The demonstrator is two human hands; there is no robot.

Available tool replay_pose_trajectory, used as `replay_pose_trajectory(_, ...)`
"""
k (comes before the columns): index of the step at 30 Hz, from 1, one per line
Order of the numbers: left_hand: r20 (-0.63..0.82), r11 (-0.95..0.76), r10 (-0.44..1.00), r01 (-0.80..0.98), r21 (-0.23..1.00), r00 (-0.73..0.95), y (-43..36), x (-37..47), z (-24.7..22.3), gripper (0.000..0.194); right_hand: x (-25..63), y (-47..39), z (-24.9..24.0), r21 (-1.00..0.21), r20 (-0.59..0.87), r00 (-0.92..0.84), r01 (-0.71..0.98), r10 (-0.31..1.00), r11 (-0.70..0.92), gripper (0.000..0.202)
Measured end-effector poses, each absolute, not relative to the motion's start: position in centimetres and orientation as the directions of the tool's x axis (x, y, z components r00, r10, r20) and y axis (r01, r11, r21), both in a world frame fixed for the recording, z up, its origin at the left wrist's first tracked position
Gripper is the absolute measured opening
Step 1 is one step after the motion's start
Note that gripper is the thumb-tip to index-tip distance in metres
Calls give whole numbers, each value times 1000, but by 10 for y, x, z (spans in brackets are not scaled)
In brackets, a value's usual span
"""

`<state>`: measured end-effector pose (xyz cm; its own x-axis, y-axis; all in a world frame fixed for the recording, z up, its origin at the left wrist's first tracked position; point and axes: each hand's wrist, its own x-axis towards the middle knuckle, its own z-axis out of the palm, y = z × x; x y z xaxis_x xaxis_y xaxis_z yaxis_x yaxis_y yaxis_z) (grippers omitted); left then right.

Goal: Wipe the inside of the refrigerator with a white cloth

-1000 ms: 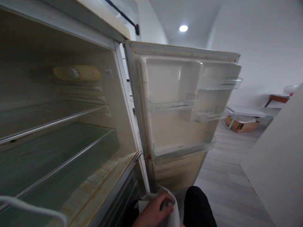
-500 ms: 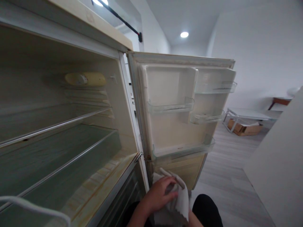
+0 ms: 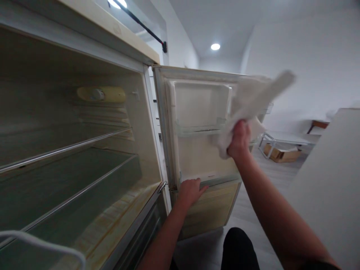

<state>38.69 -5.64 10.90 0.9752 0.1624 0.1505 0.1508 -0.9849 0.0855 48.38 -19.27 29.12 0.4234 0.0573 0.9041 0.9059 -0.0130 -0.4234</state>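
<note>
My right hand [image 3: 240, 138] is closed around a white cloth [image 3: 247, 99], which is smeared by motion in front of the upper right of the open fridge door [image 3: 202, 153]. The cloth hides some of the right-hand door shelves. My left hand [image 3: 192, 192] lies at the left part of the clear bottom door shelf [image 3: 222, 180], fingers curled over its rim and thumb pointing right. Another clear shelf [image 3: 199, 130] sits higher on the door's inner side.
On the left is the open fridge interior [image 3: 112, 165] with glass shelves and yellowed stains. A white cable or tube [image 3: 45, 245] curves across the lower left. A white panel [image 3: 326, 187] stands at right. Behind are a low table [image 3: 289, 138] and a cardboard box [image 3: 285, 154].
My right hand has lifted the cloth from low by the door up to its upper right. My left hand has left the cloth and moved up to the bottom door shelf.
</note>
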Motion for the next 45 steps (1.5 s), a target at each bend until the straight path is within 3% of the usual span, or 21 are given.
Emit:
replay_pose_trajectory(2, 164, -986, 154, 141, 85, 974, -55, 381, 108, 55, 478, -168, 325, -223, 860, 270, 962, 432, -157, 74)
replay_pose_trajectory(4, 164, -987, 149, 135, 92, 975, -52, 374, 108, 54, 464, -146, 347, -66, 654, 237, 964, 719, -258, 76)
replay_pose_trajectory(6, 182, -986, 144, 127, 106, 973, -49, 368, 107, 53, 449, -128, 359, 31, 449, 267, 949, 853, -313, 78)
replay_pose_trajectory(8, 196, -986, 139, 117, 118, 971, -46, 362, 106, 54, 437, -115, 365, 79, 328, 281, 943, 902, -323, 76)
replay_pose_trajectory(18, 173, -991, 85, 65, 116, 981, -34, 344, 105, 57, 444, -143, 377, 113, 169, 273, 949, 947, -294, 55)
replay_pose_trajectory(25, 174, -987, 89, 64, 145, 981, -35, 345, 106, 56, 454, -175, 359, 112, 417, 397, 870, 818, -479, 73)
replay_pose_trajectory(28, 169, -986, 94, 69, 151, 981, -37, 345, 108, 55, 443, -161, 359, 98, 373, 427, 865, 824, -493, 77)
replay_pose_trajectory(34, 192, -991, 97, 77, 108, 977, -40, 349, 106, 56, 423, -114, 364, 151, 330, 287, 924, 900, -350, 62)
replay_pose_trajectory(45, 193, -991, 123, 111, 70, 974, -44, 359, 102, 55, 422, -120, 360, 239, 385, 287, 887, 877, -395, 58)
